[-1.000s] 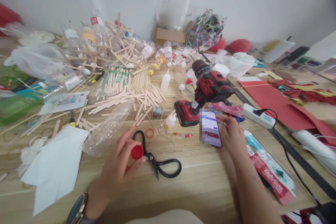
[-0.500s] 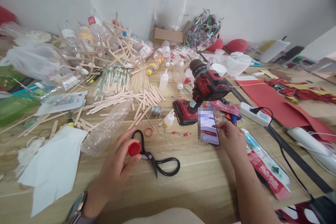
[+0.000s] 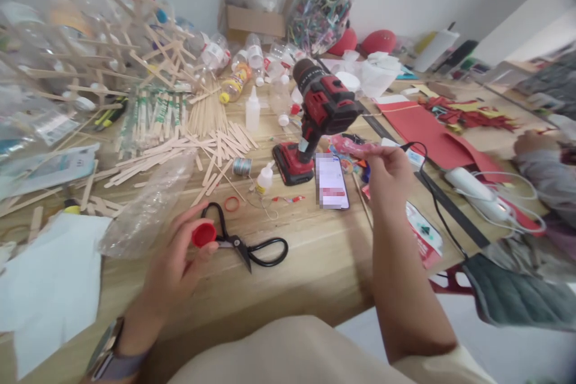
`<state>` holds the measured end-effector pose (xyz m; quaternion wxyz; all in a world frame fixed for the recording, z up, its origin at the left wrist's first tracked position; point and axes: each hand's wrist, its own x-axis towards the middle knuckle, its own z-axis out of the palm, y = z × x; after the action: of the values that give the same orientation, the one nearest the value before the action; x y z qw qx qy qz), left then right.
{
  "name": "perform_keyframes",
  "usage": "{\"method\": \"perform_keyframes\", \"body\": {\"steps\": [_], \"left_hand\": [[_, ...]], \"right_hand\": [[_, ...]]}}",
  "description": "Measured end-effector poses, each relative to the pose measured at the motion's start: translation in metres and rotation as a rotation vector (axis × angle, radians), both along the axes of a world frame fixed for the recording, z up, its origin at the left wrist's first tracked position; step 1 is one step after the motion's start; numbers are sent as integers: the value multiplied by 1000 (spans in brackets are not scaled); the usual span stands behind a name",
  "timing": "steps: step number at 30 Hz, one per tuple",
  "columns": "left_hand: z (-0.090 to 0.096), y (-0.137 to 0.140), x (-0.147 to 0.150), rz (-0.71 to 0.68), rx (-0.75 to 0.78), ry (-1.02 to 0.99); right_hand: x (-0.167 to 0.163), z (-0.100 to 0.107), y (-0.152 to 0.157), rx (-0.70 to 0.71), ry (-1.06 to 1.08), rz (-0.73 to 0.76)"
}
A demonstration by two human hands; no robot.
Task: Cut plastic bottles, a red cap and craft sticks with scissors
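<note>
A red bottle cap point(image 3: 204, 234) is pinched between the thumb and fingers of my left hand point(image 3: 176, 252). Right beside it lie black-handled scissors point(image 3: 237, 242) with their blades part open. My right hand point(image 3: 389, 171) has its fingertips closed on the right end of a pink plastic packet point(image 3: 348, 145). Just left of that hand a phone point(image 3: 333, 183) lies face up, its screen lit and partly blurred out. Behind the phone a red and black cordless drill point(image 3: 324, 99) stands upright on its battery.
Wooden sticks point(image 3: 180, 156), plastic bottles point(image 3: 254, 54) and a white glue bottle point(image 3: 252, 111) crowd the back left. A small dropper bottle point(image 3: 264, 180) stands by a thread spool point(image 3: 242, 166). Rightward are a power strip point(image 3: 477, 192), red sheets point(image 3: 418, 126) and another person's hand point(image 3: 537, 141).
My right hand has left the phone and moved to the pink packet. The view has swung right, bringing another person's arm into sight. My left hand still holds the red cap.
</note>
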<state>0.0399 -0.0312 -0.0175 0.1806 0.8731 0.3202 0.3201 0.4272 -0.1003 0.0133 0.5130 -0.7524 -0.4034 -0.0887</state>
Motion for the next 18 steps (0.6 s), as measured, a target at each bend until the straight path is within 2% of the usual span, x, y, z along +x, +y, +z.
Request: {"method": "perform_keyframes", "body": {"steps": [3,6,13,18], "left_hand": [[1,2,-2,-25,1,35],[1,3,-2,-14,-33,45],[0,1,-4,18,-142,53],[-2,2,-6,-3,-135,45]], "right_hand": [[-6,-1,10,123,136,10],[-14,-1,17,181,220,22],[-39,2,27,233,363,77],[-54,4,25,232,398,92]]}}
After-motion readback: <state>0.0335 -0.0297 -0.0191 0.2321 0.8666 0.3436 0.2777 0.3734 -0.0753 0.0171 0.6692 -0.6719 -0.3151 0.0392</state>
